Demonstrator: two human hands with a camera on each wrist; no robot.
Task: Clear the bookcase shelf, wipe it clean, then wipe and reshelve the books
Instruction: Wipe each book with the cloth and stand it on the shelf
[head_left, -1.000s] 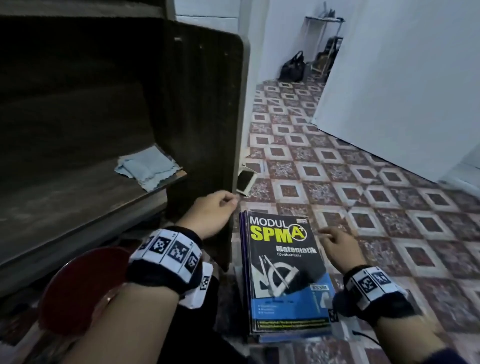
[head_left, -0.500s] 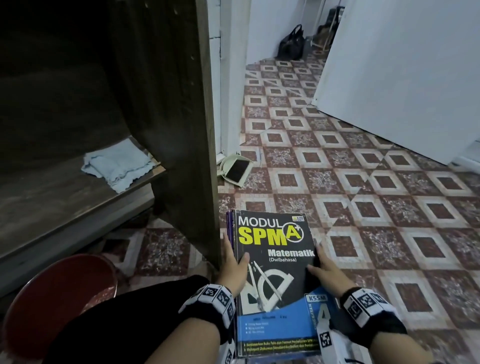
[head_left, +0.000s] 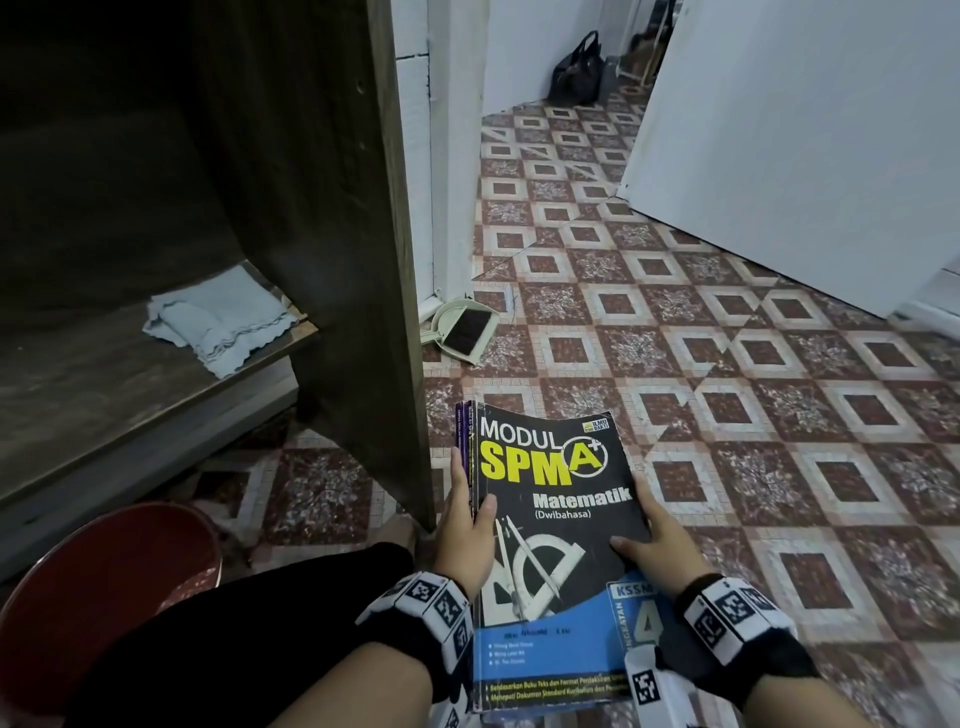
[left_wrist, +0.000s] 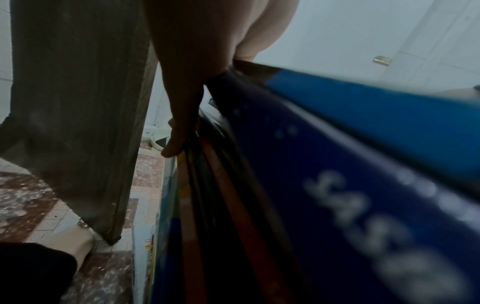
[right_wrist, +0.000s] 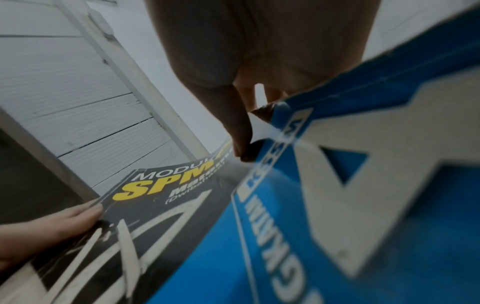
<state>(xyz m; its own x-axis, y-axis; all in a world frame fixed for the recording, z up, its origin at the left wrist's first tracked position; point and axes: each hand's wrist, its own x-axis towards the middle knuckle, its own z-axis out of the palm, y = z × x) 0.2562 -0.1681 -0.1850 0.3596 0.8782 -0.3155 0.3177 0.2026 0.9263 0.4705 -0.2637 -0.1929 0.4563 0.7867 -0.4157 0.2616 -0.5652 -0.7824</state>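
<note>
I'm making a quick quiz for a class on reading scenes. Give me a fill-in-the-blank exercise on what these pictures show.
1. Both hands, the left hand and the right hand, hold a stack of ____.
2. The big yellow letters on the top cover read ____.
3. The folded pale blue cloth lies on the ____ of the bookcase.
4. The bucket at lower left is ____ in colour.

Missing words: books; SPM; shelf; red

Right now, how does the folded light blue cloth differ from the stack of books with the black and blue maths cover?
The folded light blue cloth lies on the dark wooden shelf, untouched; the stack of books is off the shelf, gripped by both hands. The cloth is soft and plain; the books are stiff, with printed covers.
</note>
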